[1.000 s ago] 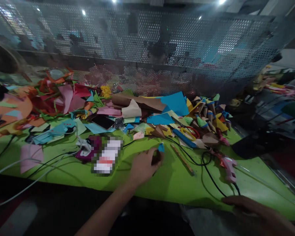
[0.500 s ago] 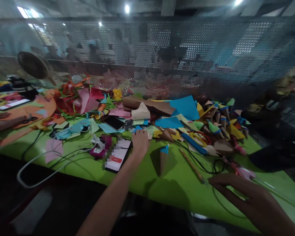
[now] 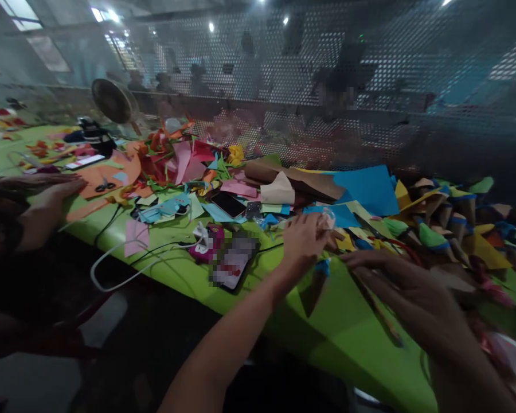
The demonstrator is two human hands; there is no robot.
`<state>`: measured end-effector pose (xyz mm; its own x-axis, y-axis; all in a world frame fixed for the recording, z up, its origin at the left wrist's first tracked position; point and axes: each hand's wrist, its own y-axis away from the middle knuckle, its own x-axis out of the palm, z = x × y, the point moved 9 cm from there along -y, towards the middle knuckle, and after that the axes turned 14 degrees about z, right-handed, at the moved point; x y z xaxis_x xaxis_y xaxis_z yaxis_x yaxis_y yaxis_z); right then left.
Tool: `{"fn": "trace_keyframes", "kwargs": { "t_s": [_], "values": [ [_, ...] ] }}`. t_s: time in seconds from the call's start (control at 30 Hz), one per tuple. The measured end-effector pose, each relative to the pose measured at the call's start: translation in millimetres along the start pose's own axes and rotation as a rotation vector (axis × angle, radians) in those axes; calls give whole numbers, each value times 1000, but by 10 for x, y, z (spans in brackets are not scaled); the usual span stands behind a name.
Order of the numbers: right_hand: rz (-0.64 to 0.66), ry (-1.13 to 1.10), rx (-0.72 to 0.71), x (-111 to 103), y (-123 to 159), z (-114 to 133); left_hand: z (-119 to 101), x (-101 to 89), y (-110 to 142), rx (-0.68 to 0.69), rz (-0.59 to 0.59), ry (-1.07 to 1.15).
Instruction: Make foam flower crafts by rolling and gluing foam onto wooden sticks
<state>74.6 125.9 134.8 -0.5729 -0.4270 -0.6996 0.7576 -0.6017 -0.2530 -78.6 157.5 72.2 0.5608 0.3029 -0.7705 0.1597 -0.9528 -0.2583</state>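
My left hand (image 3: 303,241) reaches into the edge of a heap of coloured paper scraps (image 3: 284,195), its fingers curled on a small pale piece (image 3: 327,217). My right hand (image 3: 402,284) hovers low over the green table (image 3: 348,338) with fingers stretched out towards the left, holding nothing. Between the two hands a brown paper cone with a blue rim (image 3: 316,282) stands on the table, just below my left hand. A thin wooden stick (image 3: 387,321) lies partly under my right hand.
Several finished paper cones (image 3: 447,221) crowd the right, behind a blue sheet (image 3: 365,186). A phone (image 3: 234,261) and a white cable (image 3: 112,275) lie to the left. Another person's hand (image 3: 47,201) rests at far left. A perforated screen (image 3: 284,74) and a fan (image 3: 112,100) stand behind.
My left hand let go of the cone, which stays standing, and moved up into the paper heap. My right hand rose from the table's near edge towards the cone. The view swung left.
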Motion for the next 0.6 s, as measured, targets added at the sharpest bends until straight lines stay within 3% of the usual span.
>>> {"fn": "trace_keyframes", "kwargs": {
  "t_s": [0.13, 0.2, 0.27, 0.37, 0.6],
  "values": [
    [444, -5, -139, 896, -400, 360, 79, 293, 3, -34, 53, 5],
    [640, 15, -200, 1325, -498, 477, 92, 311, 34, -19, 36, -3],
    [726, 90, -255, 1612, -574, 541, 91, 279, 69, 4, 8, -18],
    [769, 183, -296, 1840, -666, 572, 81, 239, 98, 38, -14, -50],
    [851, 299, -282, 2028, -728, 533, 71, 276, 67, 77, 14, -45]
  ]
}}
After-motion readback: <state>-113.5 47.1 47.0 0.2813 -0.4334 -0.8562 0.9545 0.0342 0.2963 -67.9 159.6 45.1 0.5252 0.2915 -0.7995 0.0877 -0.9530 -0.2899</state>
